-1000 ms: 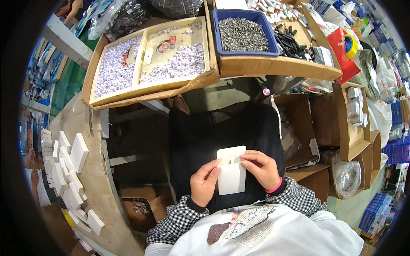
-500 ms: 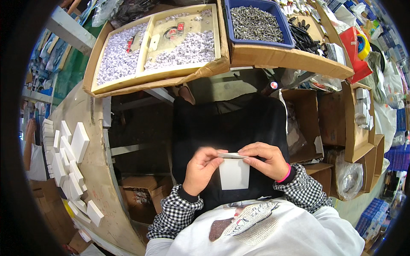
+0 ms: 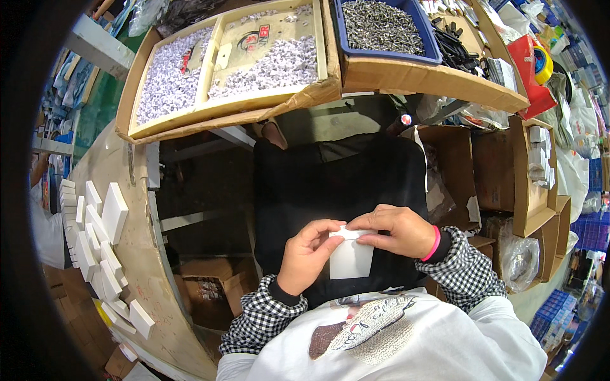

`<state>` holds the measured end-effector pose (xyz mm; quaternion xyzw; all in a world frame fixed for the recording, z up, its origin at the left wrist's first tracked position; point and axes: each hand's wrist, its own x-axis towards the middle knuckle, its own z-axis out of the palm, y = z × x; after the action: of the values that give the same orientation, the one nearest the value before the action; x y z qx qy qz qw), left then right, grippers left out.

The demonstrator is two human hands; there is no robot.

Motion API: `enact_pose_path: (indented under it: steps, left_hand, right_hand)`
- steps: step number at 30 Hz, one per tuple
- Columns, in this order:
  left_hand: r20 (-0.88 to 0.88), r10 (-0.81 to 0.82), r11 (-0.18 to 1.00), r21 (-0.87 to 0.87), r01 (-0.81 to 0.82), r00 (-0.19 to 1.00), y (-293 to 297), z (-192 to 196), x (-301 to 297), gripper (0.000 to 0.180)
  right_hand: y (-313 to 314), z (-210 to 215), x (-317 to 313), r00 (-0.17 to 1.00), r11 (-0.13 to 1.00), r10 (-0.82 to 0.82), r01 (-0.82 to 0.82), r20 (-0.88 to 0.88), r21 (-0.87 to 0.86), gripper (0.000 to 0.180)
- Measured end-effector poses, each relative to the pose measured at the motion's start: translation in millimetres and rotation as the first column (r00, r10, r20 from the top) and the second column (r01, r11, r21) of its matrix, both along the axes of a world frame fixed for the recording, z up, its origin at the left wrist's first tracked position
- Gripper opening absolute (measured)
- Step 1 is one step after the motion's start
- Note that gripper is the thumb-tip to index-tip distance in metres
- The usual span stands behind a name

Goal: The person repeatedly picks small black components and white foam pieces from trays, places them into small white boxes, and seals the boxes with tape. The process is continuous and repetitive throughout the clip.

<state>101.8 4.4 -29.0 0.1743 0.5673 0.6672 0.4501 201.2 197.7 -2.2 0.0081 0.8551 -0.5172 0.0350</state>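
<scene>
A flat white small box [image 3: 351, 260] lies over the black cloth [image 3: 337, 184] on my lap, its top end between my two hands. My left hand [image 3: 305, 252] pinches the top left corner with thumb and fingertips. From the other side, my right hand [image 3: 401, 232] grips the top right corner, with the index finger and thumb along the upper edge. The fingers partly hide the flap at that end. A pink band circles my right wrist.
Several white boxes [image 3: 108, 257] lie on the worn table at left. Ahead stand a divided wooden tray [image 3: 206, 63] of small white pieces and a blue bin [image 3: 433, 57] of small metal parts. Cardboard boxes [image 3: 492, 168] and a clear plastic bag [image 3: 520, 260] are at right.
The flap that stood up at the box's top end is now folded down under my fingers. My hands have come closer together, and the right hand has turned slightly over the edge.
</scene>
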Motion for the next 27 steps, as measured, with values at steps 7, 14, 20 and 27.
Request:
enact_pose_path:
  steps: [7, 14, 20, 27]
  left_hand:
    - [-0.208, -0.093, 0.989, 0.091, 0.114, 0.974, 11.1, -5.7, 9.8, 0.06]
    - [-0.311, -0.213, 0.974, 0.005, 0.226, 0.926, 16.9, -2.8, 17.1, 0.101]
    - [-0.382, -0.214, 0.975, -0.033, 0.218, 0.899, 17.5, 2.6, 18.7, 0.115]
    - [-0.476, -0.262, 0.959, -0.03, 0.283, 0.839, 11.1, 5.0, 16.9, 0.118]
  right_hand:
    - [-14.3, 0.2, 2.6, 0.968, 0.982, -0.19, 0.185, -0.162, -0.048, 0.019]
    - [-21.6, 2.9, 15.1, 0.934, 0.961, -0.265, 0.277, -0.239, 0.018, 0.02]
    - [-24.7, 11.7, 16.3, 0.942, 0.956, -0.289, 0.293, -0.169, 0.0, 0.019]
    - [-23.3, 19.1, 16.2, 0.958, 0.965, -0.26, 0.263, -0.121, 0.008, 0.018]
